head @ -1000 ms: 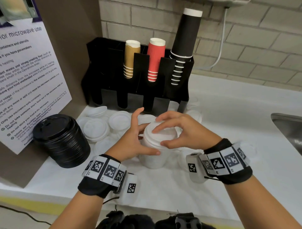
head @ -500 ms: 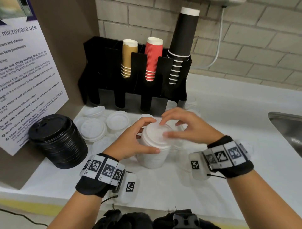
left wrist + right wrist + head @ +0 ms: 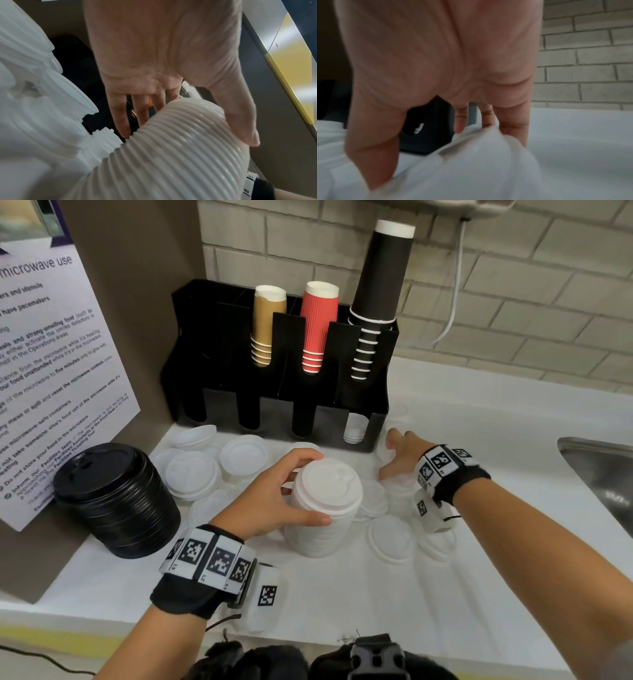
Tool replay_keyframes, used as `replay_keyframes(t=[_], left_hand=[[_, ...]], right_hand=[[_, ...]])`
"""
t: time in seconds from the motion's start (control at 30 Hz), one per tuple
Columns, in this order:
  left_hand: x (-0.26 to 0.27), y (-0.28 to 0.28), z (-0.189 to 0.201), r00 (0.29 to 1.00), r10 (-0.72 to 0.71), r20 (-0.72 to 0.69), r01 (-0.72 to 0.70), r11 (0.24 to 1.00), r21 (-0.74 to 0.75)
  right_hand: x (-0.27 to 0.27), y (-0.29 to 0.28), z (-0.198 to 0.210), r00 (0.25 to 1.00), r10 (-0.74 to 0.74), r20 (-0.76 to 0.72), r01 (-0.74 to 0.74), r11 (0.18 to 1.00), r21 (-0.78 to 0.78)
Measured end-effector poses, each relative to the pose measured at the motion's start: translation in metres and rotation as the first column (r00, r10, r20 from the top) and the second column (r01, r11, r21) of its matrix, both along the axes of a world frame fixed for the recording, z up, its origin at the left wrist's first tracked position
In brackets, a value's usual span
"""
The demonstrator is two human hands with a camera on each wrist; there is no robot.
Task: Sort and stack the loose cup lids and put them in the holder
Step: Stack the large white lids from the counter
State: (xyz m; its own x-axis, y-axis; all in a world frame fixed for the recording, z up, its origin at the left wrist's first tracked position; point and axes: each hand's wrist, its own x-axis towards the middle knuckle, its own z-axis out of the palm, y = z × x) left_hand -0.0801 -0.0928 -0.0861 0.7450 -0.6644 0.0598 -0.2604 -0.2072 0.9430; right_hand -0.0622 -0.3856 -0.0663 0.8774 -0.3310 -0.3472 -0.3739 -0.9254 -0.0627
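Observation:
A tall stack of white lids (image 3: 325, 532) stands on the white counter, and my left hand (image 3: 310, 491) grips it near the top, thumb in front and fingers behind. The left wrist view shows the ribbed stack (image 3: 171, 169) inside that hand (image 3: 188, 132). My right hand (image 3: 390, 457) reaches right of the black holder (image 3: 363, 347), fingers spread over loose white lids (image 3: 390, 537). In the blurred right wrist view its fingers (image 3: 458, 124) touch the far edge of a white lid (image 3: 479, 162). The holder's front right slot holds a few white lids (image 3: 354, 428).
More loose white lids (image 3: 195, 470) lie left of the stack, before the holder. A stack of black lids (image 3: 116, 501) stands at the left by a poster (image 3: 51, 371). Cup stacks fill the holder's back slots. A steel sink (image 3: 603, 474) is at the right.
My right hand has left the top of the white stack and moved right and back to the loose lids beside the holder. The left hand keeps its grip on the stack.

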Motion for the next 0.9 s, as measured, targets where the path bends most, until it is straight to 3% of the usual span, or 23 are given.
replay_keyframes(t=[0.1,0.2,0.27,0.4,0.47,0.53,0.7,0.9], left_hand=[[0.000,0.000,0.000,1.000,-0.001,-0.002,0.001,1.000,0.000],[0.001,0.001,0.001,1.000,-0.004,-0.005,0.004,1.000,0.004],[0.001,0.001,0.001,1.000,-0.007,-0.002,0.007,1.000,0.007],[0.001,0.001,0.001,1.000,-0.011,0.000,0.011,1.000,0.006],[0.001,0.001,0.000,1.000,-0.007,-0.003,0.007,1.000,0.005],[0.002,0.000,0.001,1.000,-0.005,-0.002,0.005,1.000,0.008],[0.000,0.000,0.001,1.000,0.003,-0.004,-0.003,1.000,0.004],[-0.003,0.001,0.000,1.000,0.011,-0.008,-0.011,1.000,-0.008]], right_hand=[[0.002,-0.021,0.010,0.998,-0.053,0.034,0.045,0.977,0.208],[-0.001,-0.055,0.027,0.982,-0.179,0.056,0.130,0.867,0.481],[-0.007,-0.076,0.034,0.969,-0.238,0.069,0.169,0.839,0.517],[-0.009,-0.096,0.031,0.932,-0.353,0.082,0.283,0.850,0.444],[-0.005,-0.091,0.026,0.943,-0.324,0.079,0.294,0.918,0.266],[0.001,-0.078,0.020,0.971,-0.225,0.075,0.214,0.968,0.130],[0.017,-0.034,-0.002,1.000,-0.008,0.004,0.008,0.999,0.034],[0.020,-0.021,-0.003,0.999,-0.013,0.034,0.012,1.000,0.005]])
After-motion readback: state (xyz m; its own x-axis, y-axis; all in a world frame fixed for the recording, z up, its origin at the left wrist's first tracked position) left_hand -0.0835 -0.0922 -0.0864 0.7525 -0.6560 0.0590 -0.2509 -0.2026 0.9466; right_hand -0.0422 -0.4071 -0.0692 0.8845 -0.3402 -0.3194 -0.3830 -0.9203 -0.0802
